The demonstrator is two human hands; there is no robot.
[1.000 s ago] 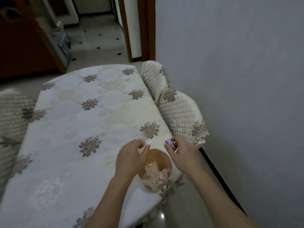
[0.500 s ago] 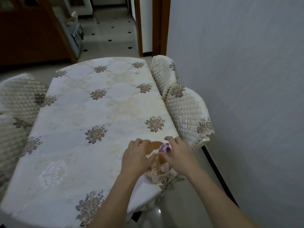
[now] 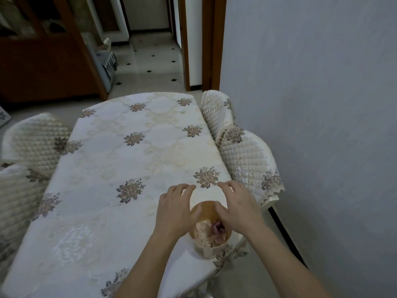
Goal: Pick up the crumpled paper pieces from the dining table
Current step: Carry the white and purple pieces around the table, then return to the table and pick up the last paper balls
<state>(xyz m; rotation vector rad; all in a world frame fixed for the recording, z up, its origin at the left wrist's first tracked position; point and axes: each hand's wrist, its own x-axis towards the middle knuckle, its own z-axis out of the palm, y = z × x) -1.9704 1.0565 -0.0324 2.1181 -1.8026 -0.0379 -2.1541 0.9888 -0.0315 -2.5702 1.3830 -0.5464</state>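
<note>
A small beige bin (image 3: 211,249) stands on the near right corner of the dining table (image 3: 120,168). Inside it lie pale crumpled paper pieces (image 3: 203,232) and a purple crumpled piece (image 3: 217,227). My left hand (image 3: 175,208) hovers over the bin's left rim with fingers spread and relaxed, holding nothing. On the other side, my right hand (image 3: 236,206) is above the right rim, fingers likewise loose and empty. No paper shows on the tablecloth itself.
Quilted chair covers (image 3: 242,151) flank the table on the right against a grey wall (image 3: 322,104). More quilted chairs (image 3: 32,147) stand on the left. A doorway (image 3: 150,50) and tiled floor lie beyond the table's far end.
My left hand held a white scrap and my right a purple one. Both scraps have dropped into the bin, and both hands now hover empty with fingers spread.
</note>
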